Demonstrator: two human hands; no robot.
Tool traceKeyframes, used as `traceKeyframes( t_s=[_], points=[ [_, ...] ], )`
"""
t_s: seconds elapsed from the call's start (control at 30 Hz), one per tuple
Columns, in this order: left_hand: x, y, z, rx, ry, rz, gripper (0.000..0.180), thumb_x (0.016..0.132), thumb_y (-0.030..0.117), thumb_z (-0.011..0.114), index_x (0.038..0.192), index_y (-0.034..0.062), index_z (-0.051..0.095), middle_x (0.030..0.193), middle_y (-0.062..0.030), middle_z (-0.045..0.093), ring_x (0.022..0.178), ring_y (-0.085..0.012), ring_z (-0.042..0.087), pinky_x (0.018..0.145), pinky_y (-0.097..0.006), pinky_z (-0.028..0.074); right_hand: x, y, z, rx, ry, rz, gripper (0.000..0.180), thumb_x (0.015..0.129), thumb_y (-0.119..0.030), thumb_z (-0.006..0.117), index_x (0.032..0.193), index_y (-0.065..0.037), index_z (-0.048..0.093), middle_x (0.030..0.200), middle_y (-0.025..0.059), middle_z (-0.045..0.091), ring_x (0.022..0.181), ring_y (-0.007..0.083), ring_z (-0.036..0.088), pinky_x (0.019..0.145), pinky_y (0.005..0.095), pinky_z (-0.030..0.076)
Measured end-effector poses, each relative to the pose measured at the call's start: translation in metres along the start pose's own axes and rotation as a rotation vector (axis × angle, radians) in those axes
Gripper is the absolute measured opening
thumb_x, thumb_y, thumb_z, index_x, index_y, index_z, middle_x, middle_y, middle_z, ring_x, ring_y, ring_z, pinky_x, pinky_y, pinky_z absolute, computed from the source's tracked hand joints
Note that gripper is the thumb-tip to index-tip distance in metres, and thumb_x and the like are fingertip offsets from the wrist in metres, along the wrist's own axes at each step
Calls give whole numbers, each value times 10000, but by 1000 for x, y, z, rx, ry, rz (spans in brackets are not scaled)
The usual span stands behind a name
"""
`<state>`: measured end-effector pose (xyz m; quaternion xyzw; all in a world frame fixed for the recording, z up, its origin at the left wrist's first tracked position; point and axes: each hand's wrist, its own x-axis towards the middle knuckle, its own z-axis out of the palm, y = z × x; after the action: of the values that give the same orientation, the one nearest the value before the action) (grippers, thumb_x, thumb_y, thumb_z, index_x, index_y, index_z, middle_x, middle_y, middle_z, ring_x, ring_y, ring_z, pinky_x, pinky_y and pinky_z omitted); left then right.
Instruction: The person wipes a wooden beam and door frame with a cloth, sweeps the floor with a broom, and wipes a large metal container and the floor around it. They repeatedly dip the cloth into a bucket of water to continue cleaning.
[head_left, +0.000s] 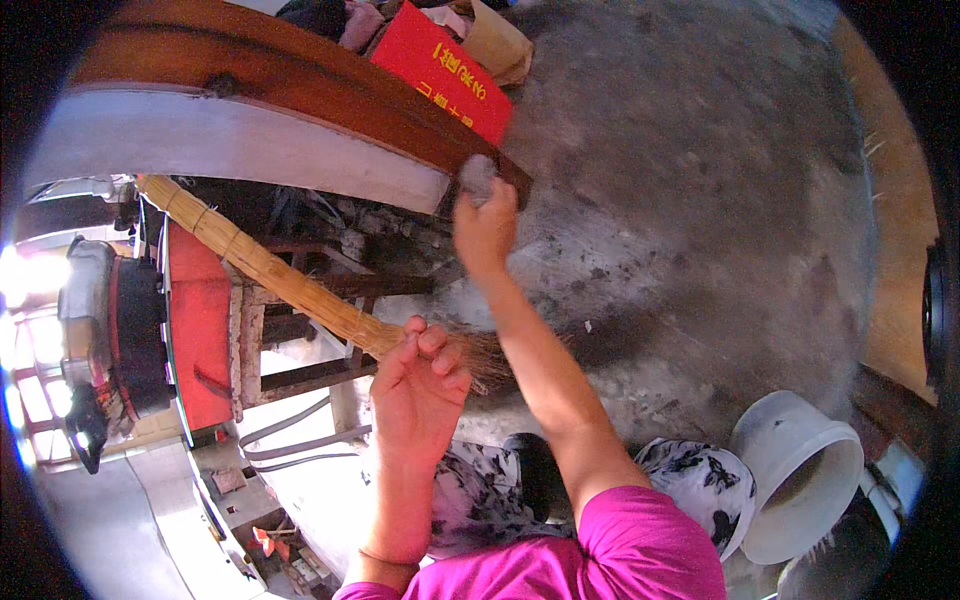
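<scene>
My left hand (418, 385) grips a straw broom (270, 270) near where its bound handle meets the dark bristles. The handle runs up and left under the table; the bristles (490, 360) rest on the grey concrete floor (700, 200). My right hand (484, 225) reaches forward and holds a small grey lump (478, 176) against the corner of a brown wooden table (300, 85). I wear a pink sleeve and patterned trousers.
A white plastic bucket (800, 470) stands at the lower right. A red packet (445, 70) and a tan bag lie past the table. A red box (200, 330) and a metal appliance (110, 340) sit at the left, near a wooden frame.
</scene>
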<state>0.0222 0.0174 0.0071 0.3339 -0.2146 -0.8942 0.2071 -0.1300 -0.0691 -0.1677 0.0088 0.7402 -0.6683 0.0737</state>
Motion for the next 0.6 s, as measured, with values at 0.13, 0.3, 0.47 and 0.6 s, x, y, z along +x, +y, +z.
traceKeyframes(
  t_s=[0.13,0.3,0.47,0.6],
  points=[
    [12,-2,2,-10,-21,-41,172,971,121,553,1137,99,592,937,-9,571,809,-154,514,691,-299,446,7,4,2,37,58,-6,498,856,-189,658,1277,55,550,1281,228,568,1185,415,565,1012,448,453],
    [12,3,0,26,-36,-14,181,981,122,527,1150,97,587,948,-13,585,811,-162,519,701,-308,443,47,86,-8,-43,-112,300,495,867,-220,682,1289,17,579,1238,243,618,1140,426,599,966,488,484],
    [11,-1,-1,34,-27,-7,190,980,120,523,1150,90,603,943,-13,579,814,-157,513,697,-302,446,24,25,8,-27,126,109,425,840,-223,700,1139,64,604,1163,234,606,1111,424,580,941,469,465],
    [15,1,-7,-11,-35,-32,190,985,136,530,1153,89,606,942,-13,573,810,-150,511,699,-296,452,-4,-47,-1,262,84,-238,388,826,-122,676,1156,44,556,1168,212,558,1121,424,538,1000,444,428]
  ],
)
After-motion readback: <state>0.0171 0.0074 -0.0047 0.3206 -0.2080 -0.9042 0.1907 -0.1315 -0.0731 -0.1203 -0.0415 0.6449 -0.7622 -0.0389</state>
